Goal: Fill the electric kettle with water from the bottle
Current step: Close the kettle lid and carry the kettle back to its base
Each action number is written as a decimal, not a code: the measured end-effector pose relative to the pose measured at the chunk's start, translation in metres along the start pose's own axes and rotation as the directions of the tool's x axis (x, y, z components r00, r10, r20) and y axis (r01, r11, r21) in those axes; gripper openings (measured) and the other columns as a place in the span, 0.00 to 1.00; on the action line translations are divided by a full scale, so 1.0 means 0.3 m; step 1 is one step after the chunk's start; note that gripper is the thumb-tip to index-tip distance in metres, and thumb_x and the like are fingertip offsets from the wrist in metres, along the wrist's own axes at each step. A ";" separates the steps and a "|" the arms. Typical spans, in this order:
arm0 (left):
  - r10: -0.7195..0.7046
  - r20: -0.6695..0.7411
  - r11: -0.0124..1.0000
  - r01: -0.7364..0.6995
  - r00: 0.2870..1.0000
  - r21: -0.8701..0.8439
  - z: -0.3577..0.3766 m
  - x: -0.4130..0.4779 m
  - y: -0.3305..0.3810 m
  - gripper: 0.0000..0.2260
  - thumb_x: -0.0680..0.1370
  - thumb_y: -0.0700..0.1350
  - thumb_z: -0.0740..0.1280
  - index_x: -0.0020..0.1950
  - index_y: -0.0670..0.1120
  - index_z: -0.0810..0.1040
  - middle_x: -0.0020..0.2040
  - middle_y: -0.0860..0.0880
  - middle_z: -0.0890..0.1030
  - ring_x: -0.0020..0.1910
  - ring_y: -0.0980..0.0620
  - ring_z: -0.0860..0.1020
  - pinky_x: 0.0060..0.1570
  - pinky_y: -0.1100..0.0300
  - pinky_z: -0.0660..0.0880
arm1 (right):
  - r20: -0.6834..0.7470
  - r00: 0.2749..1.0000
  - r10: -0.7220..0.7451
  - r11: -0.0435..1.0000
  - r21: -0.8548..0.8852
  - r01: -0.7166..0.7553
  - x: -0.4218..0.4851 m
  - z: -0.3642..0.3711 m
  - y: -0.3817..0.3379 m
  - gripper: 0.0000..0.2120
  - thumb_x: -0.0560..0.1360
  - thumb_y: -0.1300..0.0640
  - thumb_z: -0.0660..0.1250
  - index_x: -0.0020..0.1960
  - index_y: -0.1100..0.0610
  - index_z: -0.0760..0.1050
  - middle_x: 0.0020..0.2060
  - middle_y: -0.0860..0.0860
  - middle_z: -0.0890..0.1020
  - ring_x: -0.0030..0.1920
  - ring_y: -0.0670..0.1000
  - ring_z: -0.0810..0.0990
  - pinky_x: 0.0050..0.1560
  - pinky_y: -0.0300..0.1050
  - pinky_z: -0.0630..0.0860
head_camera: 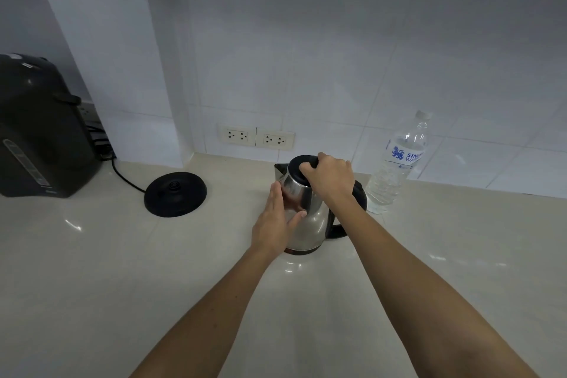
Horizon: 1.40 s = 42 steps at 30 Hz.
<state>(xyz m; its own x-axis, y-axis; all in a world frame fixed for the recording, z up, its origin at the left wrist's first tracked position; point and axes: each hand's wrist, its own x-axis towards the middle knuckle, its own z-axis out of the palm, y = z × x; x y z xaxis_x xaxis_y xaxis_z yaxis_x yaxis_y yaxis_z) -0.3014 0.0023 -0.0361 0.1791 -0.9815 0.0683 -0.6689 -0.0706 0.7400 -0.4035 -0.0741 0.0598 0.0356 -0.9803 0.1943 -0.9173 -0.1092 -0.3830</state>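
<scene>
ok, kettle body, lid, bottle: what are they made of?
The kettle body: polished metal, probably stainless steel; it mirrors the left hand pressed against it. The lid: matte black, likely plastic; dull, no mirror reflections. The water bottle: clear thin plastic, see-through, ribbed lower wall, printed label.

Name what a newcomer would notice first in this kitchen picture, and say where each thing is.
The steel kettle stands on the counter, the left hand flat against its side and the right hand gripping its black lid. A capped water bottle stands upright just right of it, by the tiled wall; the round black base lies to its left.
</scene>
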 end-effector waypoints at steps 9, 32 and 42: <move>-0.001 -0.007 1.000 0.001 1.000 -0.011 0.000 -0.003 0.007 0.40 0.78 0.60 0.62 0.80 0.50 0.41 0.80 0.54 0.53 0.75 0.50 0.63 0.67 0.50 0.69 | -0.021 0.999 -0.026 0.999 -0.029 0.026 -0.016 0.003 0.000 0.14 0.73 0.48 0.58 0.47 0.58 0.74 0.34 0.54 0.78 0.43 0.59 0.76 0.64 0.57 0.68; -0.017 -0.018 0.995 0.015 1.000 -0.101 0.006 0.000 0.011 0.39 0.78 0.55 0.67 0.80 0.52 0.45 0.74 0.52 0.68 0.70 0.50 0.71 0.67 0.50 0.70 | -0.009 0.999 0.043 0.792 0.610 -0.029 -0.143 0.107 0.409 0.15 0.77 0.60 0.63 0.64 0.54 0.67 0.51 0.48 0.77 0.52 0.51 0.76 0.55 0.45 0.71; -0.032 -0.064 0.972 0.016 0.997 -0.234 -0.001 -0.006 0.026 0.35 0.77 0.51 0.70 0.78 0.51 0.55 0.62 0.55 0.76 0.59 0.58 0.75 0.61 0.61 0.72 | -0.033 0.998 0.044 0.816 0.579 -0.017 -0.123 0.128 0.417 0.10 0.78 0.56 0.62 0.59 0.54 0.69 0.46 0.49 0.77 0.45 0.52 0.76 0.48 0.47 0.71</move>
<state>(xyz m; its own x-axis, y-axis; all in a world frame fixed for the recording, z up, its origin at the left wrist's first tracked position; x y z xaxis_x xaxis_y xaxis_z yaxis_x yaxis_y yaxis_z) -0.3068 0.0034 -0.0303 0.2462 -0.9653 0.0873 -0.4790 -0.0429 0.8768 -0.5042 -0.0580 -0.0298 -0.0178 -0.9782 0.2071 -0.5191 -0.1679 -0.8380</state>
